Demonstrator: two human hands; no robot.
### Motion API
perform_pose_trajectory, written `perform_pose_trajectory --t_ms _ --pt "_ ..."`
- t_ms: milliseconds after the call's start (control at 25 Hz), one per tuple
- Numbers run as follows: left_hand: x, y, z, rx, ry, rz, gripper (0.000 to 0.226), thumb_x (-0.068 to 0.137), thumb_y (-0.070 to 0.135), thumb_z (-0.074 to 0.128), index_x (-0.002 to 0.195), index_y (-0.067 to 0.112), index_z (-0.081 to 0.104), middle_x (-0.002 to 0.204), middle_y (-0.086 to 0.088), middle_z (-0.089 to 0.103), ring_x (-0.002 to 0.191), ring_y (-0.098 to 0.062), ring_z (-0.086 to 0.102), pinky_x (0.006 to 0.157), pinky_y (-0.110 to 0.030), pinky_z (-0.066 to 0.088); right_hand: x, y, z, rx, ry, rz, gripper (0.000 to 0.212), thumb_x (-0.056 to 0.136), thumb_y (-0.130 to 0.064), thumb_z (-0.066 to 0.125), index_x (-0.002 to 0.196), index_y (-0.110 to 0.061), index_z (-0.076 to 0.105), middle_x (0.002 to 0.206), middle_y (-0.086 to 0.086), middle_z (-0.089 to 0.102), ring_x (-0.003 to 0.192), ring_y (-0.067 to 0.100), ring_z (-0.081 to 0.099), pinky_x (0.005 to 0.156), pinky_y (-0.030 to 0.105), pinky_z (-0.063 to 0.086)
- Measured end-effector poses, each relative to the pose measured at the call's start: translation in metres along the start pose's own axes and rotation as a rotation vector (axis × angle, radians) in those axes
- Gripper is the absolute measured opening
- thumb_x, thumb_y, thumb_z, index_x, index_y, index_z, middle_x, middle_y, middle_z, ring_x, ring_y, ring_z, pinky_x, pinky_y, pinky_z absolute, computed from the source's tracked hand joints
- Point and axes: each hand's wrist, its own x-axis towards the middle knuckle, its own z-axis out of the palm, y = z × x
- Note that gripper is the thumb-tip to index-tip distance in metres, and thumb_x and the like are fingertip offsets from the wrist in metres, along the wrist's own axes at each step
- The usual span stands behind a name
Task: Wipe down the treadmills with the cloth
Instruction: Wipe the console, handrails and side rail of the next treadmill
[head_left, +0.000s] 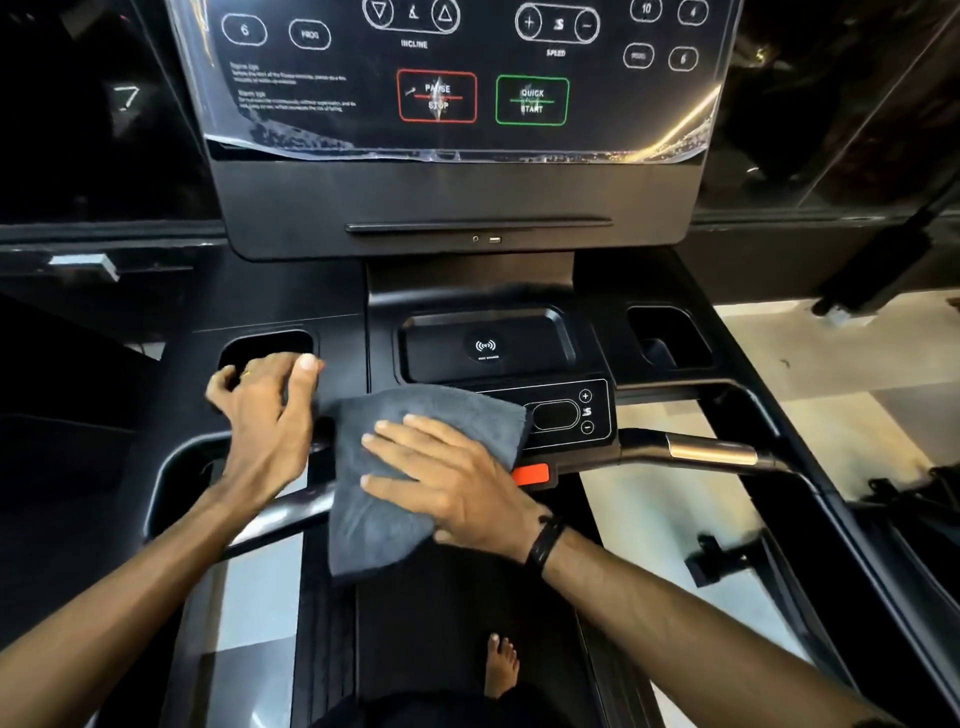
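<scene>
A grey cloth (374, 525) is draped over the front middle of the black treadmill console (457, 197), hanging down past the handlebar. My right hand (452, 478) lies flat on the cloth with straight fingers, pressing it against the console. My left hand (270, 410) rests on the console's left side beside a cup recess (265, 345), fingers loosely bent, holding nothing. The cloth covers the left part of the small speed keypad (566, 413).
The display panel (452, 78) with pause/stop and quick-start buttons stands above under plastic film. A wireless charging tray (485, 345) sits mid-console, a red safety clip (530, 474) below it. The right handlebar (711, 452) juts right. My bare foot (501, 665) stands on the belt.
</scene>
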Motion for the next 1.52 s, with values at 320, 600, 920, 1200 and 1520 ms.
perform_pose_trajectory --t_ms 320,600,920,1200,1520 --pt "0.013 0.030 0.030 -0.058 -0.059 0.073 0.057 0.100 0.049 0.023 0.097 0.014 0.068 0.095 0.002 0.067 0.100 -0.007 0.051 0.102 -0.029 0.012 -0.060 0.044 -0.021 0.255 0.080 0.062 0.067 0.067 0.007 0.077 0.132 -0.003 0.064 0.146 0.014 0.054 0.142 0.025 0.045 0.118 0.048 0.035" --pt "0.010 0.042 0.057 -0.078 -0.135 0.093 0.062 0.099 0.053 0.020 0.098 0.013 0.067 0.090 0.001 0.066 0.098 -0.006 0.051 0.108 -0.030 0.007 -0.145 0.085 -0.048 0.075 0.267 0.270 0.060 0.078 -0.005 0.084 0.132 -0.005 0.061 0.145 0.014 0.053 0.141 0.027 0.047 0.118 0.048 0.035" --pt "0.009 0.041 0.063 -0.085 -0.159 0.144 0.056 0.101 0.047 0.022 0.098 0.013 0.067 0.091 0.004 0.065 0.101 -0.009 0.053 0.108 -0.022 0.002 -0.158 0.085 -0.061 0.212 0.519 0.544 0.060 0.080 -0.006 0.076 0.137 -0.002 0.055 0.142 0.017 0.057 0.134 0.030 0.054 0.109 0.056 0.044" --pt "0.004 0.019 0.040 -0.035 -0.089 0.089 0.057 0.100 0.046 0.021 0.094 0.010 0.065 0.089 -0.003 0.065 0.098 -0.013 0.053 0.108 -0.024 0.006 -0.044 0.086 -0.091 0.277 0.702 0.463 0.055 0.075 0.007 0.074 0.128 -0.004 0.063 0.127 0.015 0.067 0.116 0.032 0.066 0.093 0.061 0.051" --pt "-0.005 -0.067 -0.050 0.073 0.168 -0.160 0.052 0.100 0.043 0.023 0.102 0.015 0.067 0.099 0.008 0.064 0.103 -0.015 0.056 0.109 -0.041 0.013 0.138 0.059 -0.046 0.384 0.066 0.478 0.059 0.078 -0.004 0.056 0.133 -0.023 0.065 0.124 0.009 0.070 0.122 0.028 0.062 0.105 0.040 0.049"
